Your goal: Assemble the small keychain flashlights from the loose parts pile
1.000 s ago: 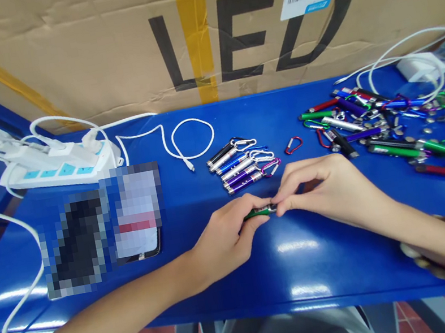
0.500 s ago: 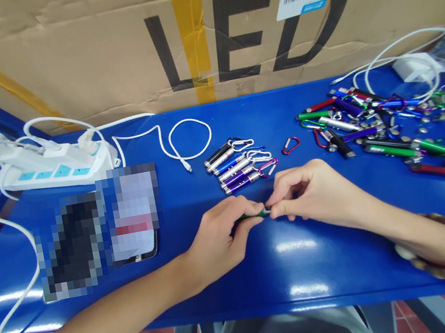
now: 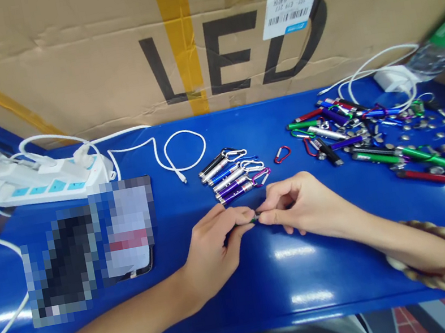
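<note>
The green keychain torch (image 3: 253,219) is a small, slim tube. Only a short stretch of its green barrel and a dark, silvery bit at its right end show; the rest is hidden under fingers. It lies roughly level, running left to right, low over the blue table (image 3: 293,274) near the middle of its front half. The left hand (image 3: 213,245) is closed round its left part, thumb and forefinger on the barrel, and the right hand (image 3: 301,207) pinches its right end with the fingertips
</note>
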The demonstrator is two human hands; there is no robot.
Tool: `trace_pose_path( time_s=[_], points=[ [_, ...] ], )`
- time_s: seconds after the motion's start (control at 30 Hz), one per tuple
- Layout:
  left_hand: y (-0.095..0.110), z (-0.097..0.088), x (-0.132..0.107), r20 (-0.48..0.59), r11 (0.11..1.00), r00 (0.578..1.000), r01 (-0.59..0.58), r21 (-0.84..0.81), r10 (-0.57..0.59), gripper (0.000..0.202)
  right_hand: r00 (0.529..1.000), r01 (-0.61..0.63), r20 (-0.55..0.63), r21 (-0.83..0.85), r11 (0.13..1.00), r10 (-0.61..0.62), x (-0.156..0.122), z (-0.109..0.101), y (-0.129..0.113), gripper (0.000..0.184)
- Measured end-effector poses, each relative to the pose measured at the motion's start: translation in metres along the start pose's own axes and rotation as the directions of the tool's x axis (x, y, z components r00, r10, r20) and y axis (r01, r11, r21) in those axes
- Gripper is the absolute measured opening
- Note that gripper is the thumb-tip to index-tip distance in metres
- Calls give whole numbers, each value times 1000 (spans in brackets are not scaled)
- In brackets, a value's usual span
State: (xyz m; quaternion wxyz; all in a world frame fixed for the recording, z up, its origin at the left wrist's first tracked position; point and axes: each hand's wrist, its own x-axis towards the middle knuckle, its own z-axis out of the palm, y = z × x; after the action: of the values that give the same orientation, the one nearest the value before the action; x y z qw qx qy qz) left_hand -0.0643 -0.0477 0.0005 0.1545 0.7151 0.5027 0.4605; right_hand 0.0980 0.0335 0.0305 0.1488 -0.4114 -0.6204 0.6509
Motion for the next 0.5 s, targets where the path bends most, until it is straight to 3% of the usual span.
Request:
trace_pose_path(
  time_s=[0.17, 0.37, 0.5],
  points=[
    [-1, 0, 1, -13, 991, 997, -77, 109, 79, 13, 995, -36, 90, 17, 999, 34, 0, 3, 0, 28],
    [3, -1, 4, 32, 997, 998, 52, 56, -54, 5, 993, -48, 108, 19, 999, 46, 4, -4, 2, 26],
    [5, -4, 5, 125, 996, 988, 89, 9, -89, 20, 996, -50, 80, 5, 999, 50, 6, -8, -1, 27]
  ],
)
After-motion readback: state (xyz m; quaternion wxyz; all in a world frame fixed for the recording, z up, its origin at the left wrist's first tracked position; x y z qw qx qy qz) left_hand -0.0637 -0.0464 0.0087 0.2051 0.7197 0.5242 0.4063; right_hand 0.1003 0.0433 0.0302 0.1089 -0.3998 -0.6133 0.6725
